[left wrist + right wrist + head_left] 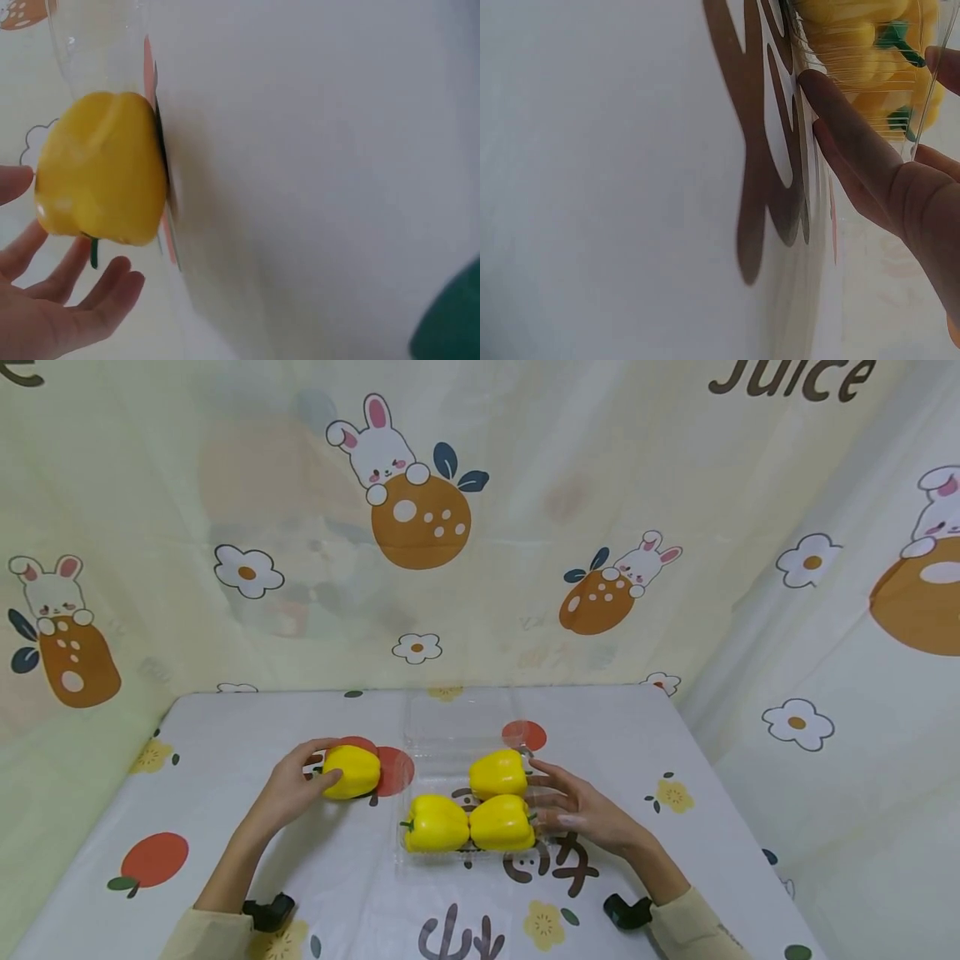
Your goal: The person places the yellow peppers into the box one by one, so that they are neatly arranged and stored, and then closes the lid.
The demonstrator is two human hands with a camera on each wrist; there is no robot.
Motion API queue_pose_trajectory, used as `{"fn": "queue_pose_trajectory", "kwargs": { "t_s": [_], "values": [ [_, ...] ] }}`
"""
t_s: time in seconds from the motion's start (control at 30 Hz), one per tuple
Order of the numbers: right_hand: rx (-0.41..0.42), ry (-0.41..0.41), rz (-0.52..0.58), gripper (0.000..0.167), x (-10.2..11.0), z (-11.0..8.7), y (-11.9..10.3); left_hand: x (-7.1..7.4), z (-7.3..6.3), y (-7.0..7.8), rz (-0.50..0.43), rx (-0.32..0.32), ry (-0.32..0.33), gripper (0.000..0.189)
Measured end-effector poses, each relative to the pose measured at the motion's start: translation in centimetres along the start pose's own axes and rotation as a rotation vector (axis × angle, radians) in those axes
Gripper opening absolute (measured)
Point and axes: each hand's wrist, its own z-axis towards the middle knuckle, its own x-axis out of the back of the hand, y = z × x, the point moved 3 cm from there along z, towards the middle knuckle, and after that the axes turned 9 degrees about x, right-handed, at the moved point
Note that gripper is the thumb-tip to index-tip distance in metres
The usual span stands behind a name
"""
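Note:
In the head view my left hand (pixel 296 781) is at a yellow bell pepper (pixel 352 772) on the table, thumb on its near side and fingers round its far side. The left wrist view shows this bell pepper (pixel 105 169) close to the table surface, its green stem towards my fingers. Three more yellow bell peppers (pixel 437 823) sit in a clear plastic clamshell box (pixel 408 857) with its lid (pixel 461 722) folded back. My right hand (pixel 585 810) rests at the box's right side, fingers extended. Fingertips (pixel 821 86) meet the ribbed wall (pixel 855 56) in the right wrist view.
A white printed cloth (pixel 360 893) covers the table, with fruit, flowers and lettering on it. Behind stands a pale curtain (pixel 510 602) with rabbit prints, and another curtain hangs at the right. Dark wrist devices (pixel 628 912) sit on both wrists.

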Motion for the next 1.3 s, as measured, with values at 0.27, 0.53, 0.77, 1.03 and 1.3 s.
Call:
{"fn": "queue_pose_trajectory", "kwargs": {
  "t_s": [0.27,0.53,0.77,1.03,1.3],
  "values": [
    [-0.02,0.018,-0.013,0.086,0.1,0.0,0.0,-0.1,0.3,0.0,0.013,0.028,-0.008,0.058],
    [-0.04,0.034,-0.037,0.084,0.0,0.2,-0.1,-0.1,0.6,-0.4,-0.025,0.087,-0.076,0.062],
    [-0.019,0.017,-0.022,0.085,0.0,0.1,-0.2,-0.1,0.7,-0.7,-0.048,0.095,-0.095,0.064],
    [-0.013,0.013,-0.017,0.085,0.2,0.1,0.1,0.0,0.7,-0.9,-0.07,0.081,-0.089,0.064],
    [-0.019,0.014,-0.02,0.083,-0.1,0.1,0.1,-0.2,0.5,-1.1,-0.068,0.096,-0.076,0.063]
  ]
}}
